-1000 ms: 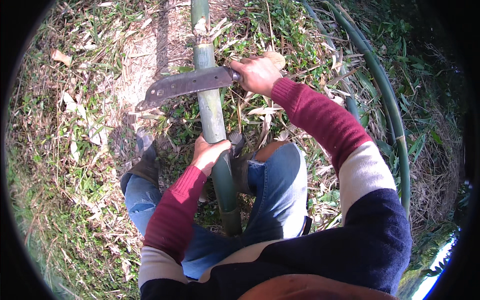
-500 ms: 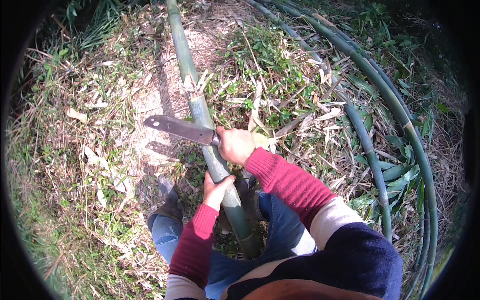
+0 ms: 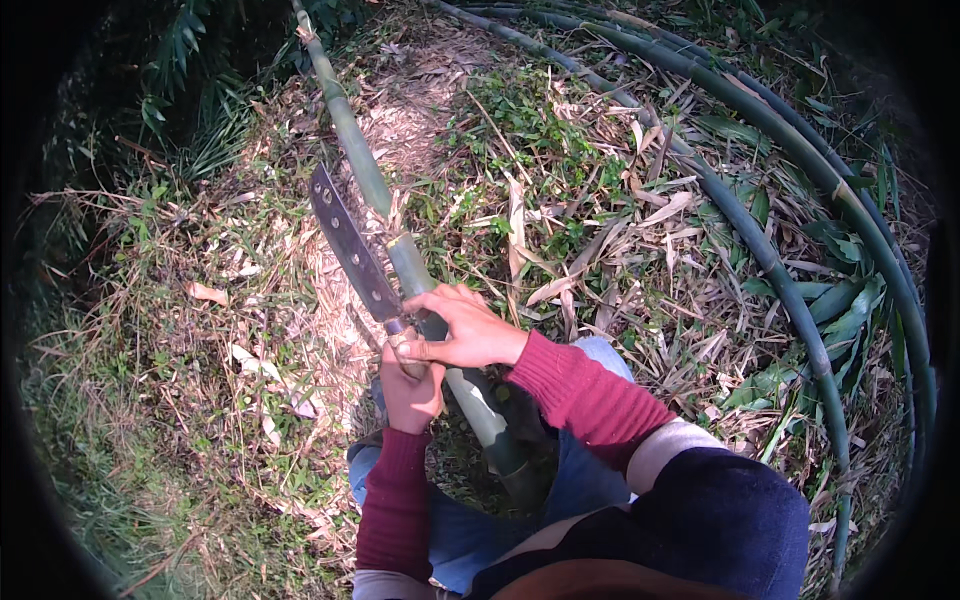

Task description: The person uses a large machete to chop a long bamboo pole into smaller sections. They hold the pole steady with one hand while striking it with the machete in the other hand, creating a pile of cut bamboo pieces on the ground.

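A long green bamboo pole runs from the top of the view down between my knees. A machete with a dark flat blade lies alongside it, tip pointing up and left. My right hand reaches across the pole, its fingers closed around the top of the machete's handle. My left hand is a closed fist just below and touching it, in line with the handle, and seems to grip the handle's lower end. My sleeves are red, and my jeans show beneath.
Several more green bamboo poles curve along the right side. The ground is covered with dry leaves, husks and grass. Dark leafy plants stand at the upper left.
The blade has swung from lying across the pole to pointing up along it. My left hand moved up to meet my right hand at the handle. The view shifted, showing more pole.
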### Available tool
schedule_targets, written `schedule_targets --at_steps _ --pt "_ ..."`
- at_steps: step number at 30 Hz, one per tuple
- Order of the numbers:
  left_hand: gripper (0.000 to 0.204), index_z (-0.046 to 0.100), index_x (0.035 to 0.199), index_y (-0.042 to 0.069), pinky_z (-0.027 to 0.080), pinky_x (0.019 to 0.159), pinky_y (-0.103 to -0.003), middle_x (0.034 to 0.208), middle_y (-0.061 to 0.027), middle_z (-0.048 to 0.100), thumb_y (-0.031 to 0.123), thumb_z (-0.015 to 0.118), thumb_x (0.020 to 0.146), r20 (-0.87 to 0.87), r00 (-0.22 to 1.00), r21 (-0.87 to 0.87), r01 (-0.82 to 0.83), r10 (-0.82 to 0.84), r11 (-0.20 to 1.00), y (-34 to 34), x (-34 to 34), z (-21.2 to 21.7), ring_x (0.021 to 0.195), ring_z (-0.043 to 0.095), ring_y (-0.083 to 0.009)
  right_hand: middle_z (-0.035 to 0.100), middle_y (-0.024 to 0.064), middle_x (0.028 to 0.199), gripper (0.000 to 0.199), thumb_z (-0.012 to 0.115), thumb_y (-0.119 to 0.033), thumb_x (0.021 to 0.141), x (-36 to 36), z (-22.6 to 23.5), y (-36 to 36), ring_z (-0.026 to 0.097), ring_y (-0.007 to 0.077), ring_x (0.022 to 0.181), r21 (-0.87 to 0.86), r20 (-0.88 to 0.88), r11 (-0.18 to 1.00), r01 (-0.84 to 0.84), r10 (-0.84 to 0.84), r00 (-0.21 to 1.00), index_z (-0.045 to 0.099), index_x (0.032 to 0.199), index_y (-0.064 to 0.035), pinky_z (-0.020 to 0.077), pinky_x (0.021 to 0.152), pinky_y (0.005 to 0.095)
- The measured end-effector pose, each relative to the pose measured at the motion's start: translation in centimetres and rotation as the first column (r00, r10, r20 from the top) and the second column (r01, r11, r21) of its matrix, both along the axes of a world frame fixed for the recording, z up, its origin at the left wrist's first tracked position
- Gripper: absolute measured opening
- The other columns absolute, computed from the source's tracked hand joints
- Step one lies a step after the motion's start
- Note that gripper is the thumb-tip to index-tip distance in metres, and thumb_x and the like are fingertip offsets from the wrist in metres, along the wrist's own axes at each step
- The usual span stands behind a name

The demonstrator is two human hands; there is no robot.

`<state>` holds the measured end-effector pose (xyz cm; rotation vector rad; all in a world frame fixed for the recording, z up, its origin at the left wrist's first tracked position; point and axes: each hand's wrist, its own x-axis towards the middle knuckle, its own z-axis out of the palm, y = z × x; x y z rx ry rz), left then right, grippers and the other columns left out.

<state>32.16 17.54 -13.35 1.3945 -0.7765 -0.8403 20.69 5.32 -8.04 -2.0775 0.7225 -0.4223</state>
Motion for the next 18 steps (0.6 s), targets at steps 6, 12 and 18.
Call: schedule_targets --at_steps 6,12,18 --pt "0.039 0.062 0.102 0.006 0.053 0.079 -0.042 0.086 -0.0164 0.069 0.021 0.077 0.068 0.712 0.659 0.537 -0.286 -0.244 0.794 3.4 8.8 -1.1 0.082 0.067 -0.0357 0.069 0.0058 0.079 0.027 0.073 -0.025 0.088 -3.2 -3.4 -9.2 0.064 0.0135 0.070 0.323 0.223 0.690 0.648 -0.721 0.656 0.069 0.100 -0.0013 0.0512 0.067 0.0310" --pt "0.046 0.063 0.101 0.010 0.051 0.072 -0.051 0.072 -0.0198 0.065 0.037 0.077 0.066 0.704 0.446 0.628 -0.029 -0.552 0.778 3.4 8.5 -2.9 0.072 0.062 -0.0440 0.070 0.0056 0.081 0.021 0.072 -0.017 0.087 -2.8 -3.9 -10.6 0.065 0.0122 0.074 0.301 0.368 0.652 0.696 -0.753 0.546 0.069 0.099 -0.0008 0.0536 0.069 0.0290" --pt "0.054 0.071 0.112 0.012 0.052 0.087 -0.048 0.088 -0.0194 0.072 0.044 0.077 0.070 0.688 0.237 0.725 -0.186 -0.686 0.663 -4.9 13.8 -1.1 0.092 0.068 -0.0378 0.073 0.0087 0.085 0.023 0.071 -0.018 0.086 -3.6 -4.7 -11.7 0.068 0.0158 0.077 0.368 0.336 0.610 0.702 -0.791 0.511 0.070 0.102 -0.0003 0.0546 0.073 0.0307"
